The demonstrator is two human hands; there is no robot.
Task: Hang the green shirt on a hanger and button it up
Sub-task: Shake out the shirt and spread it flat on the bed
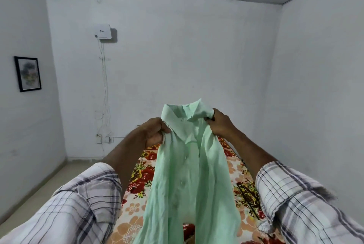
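Shirt (pixel 183 165): centre, held up between both hands, hanging down over the bed (pixel 141 174). Left hand (pixel 155 131): on the shirt's left edge, just below the collar. Right hand (pixel 218 123): on its right edge, slightly higher. Bed: below and behind the shirt, reaching the back wall. Box (pixel 102 31): high on the back wall, left of the shirt; cables (pixel 104 86) run down from it to sockets (pixel 99 138) near the floor. Picture (pixel 27 74): on the left wall.

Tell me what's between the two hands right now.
In the head view, the collar of the green shirt spans the gap: the left hand grips one side and the right hand grips the other.
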